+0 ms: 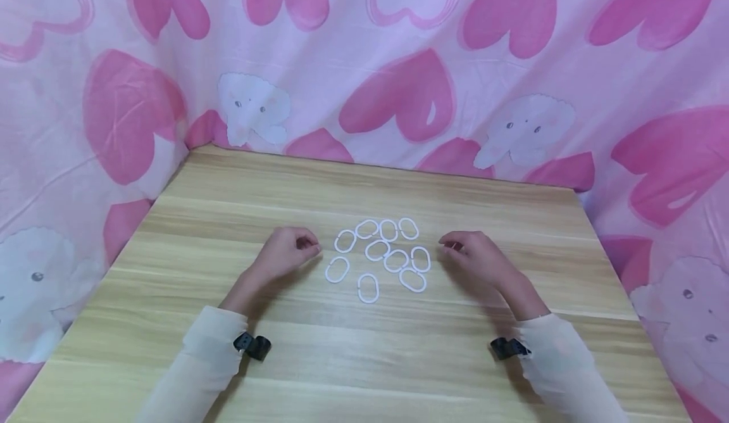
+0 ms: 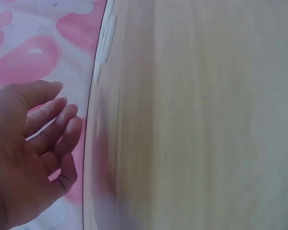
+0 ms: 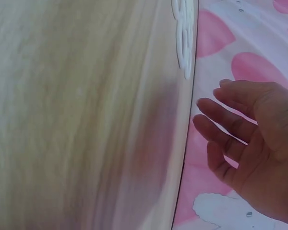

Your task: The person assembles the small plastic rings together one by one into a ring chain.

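Several white oval rings (image 1: 378, 250), each with a small gap in its outline, lie flat in a loose group on the wooden table; some touch or overlap. To the left of the group hovers my left hand (image 1: 287, 250), its fingers loosely bent and holding nothing. On the other side, my right hand (image 1: 477, 257) is held the same way, also with nothing in it. In the left wrist view the left hand (image 2: 38, 143) shows relaxed, slightly spread fingers. The right wrist view shows the right hand (image 3: 254, 139) likewise, with rings (image 3: 184, 38) beyond its fingertips.
The wooden table (image 1: 319, 359) has its far edge against a pink curtain (image 1: 319, 62) printed with hearts and white animals, which also hangs at both sides. A small black device (image 1: 252, 346) sits on the left sleeve and another (image 1: 509, 347) on the right.
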The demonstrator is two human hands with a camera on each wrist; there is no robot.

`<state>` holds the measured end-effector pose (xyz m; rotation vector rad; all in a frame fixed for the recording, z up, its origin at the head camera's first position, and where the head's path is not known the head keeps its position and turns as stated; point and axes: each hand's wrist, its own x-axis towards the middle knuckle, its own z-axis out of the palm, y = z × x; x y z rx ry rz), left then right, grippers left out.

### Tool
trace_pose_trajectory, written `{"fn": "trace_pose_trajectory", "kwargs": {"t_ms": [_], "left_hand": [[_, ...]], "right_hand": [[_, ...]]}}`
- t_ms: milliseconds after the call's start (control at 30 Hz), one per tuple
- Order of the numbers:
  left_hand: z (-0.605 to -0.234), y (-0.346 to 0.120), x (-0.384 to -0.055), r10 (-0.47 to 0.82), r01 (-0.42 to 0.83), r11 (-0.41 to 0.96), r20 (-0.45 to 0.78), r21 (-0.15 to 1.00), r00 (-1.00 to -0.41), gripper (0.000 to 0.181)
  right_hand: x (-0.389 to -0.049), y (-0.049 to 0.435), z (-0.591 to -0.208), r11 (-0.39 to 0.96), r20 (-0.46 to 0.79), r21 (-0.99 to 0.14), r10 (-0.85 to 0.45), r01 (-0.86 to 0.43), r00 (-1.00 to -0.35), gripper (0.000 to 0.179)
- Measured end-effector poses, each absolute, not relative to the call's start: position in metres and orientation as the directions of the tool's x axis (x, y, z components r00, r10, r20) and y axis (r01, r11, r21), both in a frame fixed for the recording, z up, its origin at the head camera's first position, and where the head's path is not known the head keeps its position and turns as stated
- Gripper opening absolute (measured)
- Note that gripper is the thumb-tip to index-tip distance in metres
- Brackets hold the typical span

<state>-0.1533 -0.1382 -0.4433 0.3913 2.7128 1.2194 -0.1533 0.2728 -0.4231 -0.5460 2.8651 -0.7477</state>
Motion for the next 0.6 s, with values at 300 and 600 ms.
{"fn": "trace_pose_trajectory", "kwargs": {"t_ms": [300,600], "left_hand": [[-0.441,-0.125,-0.150,0.338,0.154,0.714,-0.143,0.683,-0.930,0.013],[-0.440,-0.117,-0.148,0.329,0.155,0.773,-0.180,0.616,-0.927,0.019]], "right_hand": [[-0.161,0.258,-0.429,0.818,-0.127,-0.498,-0.398,-0.288,-0.909,0.015],[-0.164,0.244,-0.431,0.860,-0.190,-0.460,-0.340,-0.222,-0.921,0.015]]}}
